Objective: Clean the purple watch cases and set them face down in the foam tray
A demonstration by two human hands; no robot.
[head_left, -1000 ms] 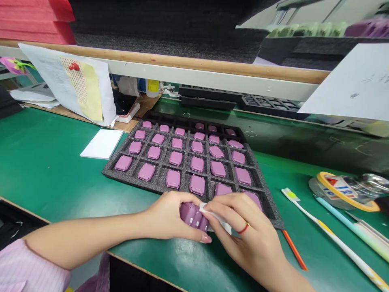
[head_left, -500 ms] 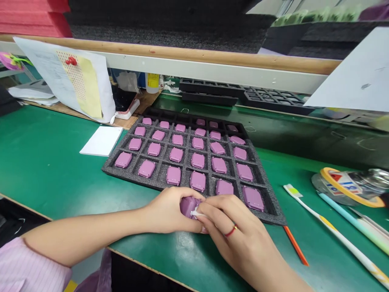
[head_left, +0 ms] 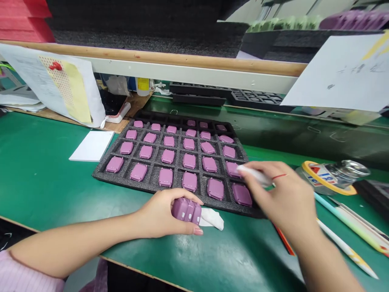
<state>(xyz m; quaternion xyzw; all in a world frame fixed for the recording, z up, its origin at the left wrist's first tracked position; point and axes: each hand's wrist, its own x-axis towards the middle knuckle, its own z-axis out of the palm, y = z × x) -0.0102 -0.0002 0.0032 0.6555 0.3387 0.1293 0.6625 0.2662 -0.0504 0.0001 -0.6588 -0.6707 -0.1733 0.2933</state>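
Note:
My left hand [head_left: 164,213] rests on the green mat at the front, closed round a stack of purple plastic cases [head_left: 186,210]. A crumpled white wipe [head_left: 212,218] lies on the mat just right of the stack. My right hand [head_left: 284,198] hovers over the front right corner of the black foam tray [head_left: 121,178], blurred by motion, with something small and white [head_left: 253,173] pinched at its fingertips. The tray holds several purple cases [head_left: 189,181], one per cell, in rows.
A white card [head_left: 91,146] lies left of the tray. Right of it are a toothbrush [head_left: 346,247], pens [head_left: 349,221], an orange stick [head_left: 284,241] and a tape roll [head_left: 325,178]. Empty black trays [head_left: 231,97] sit behind, under a shelf with hanging papers [head_left: 57,87].
My right hand has left the stack of cases and swung up and right over the tray's corner. The white wipe now lies on the mat. My left hand still holds the stack.

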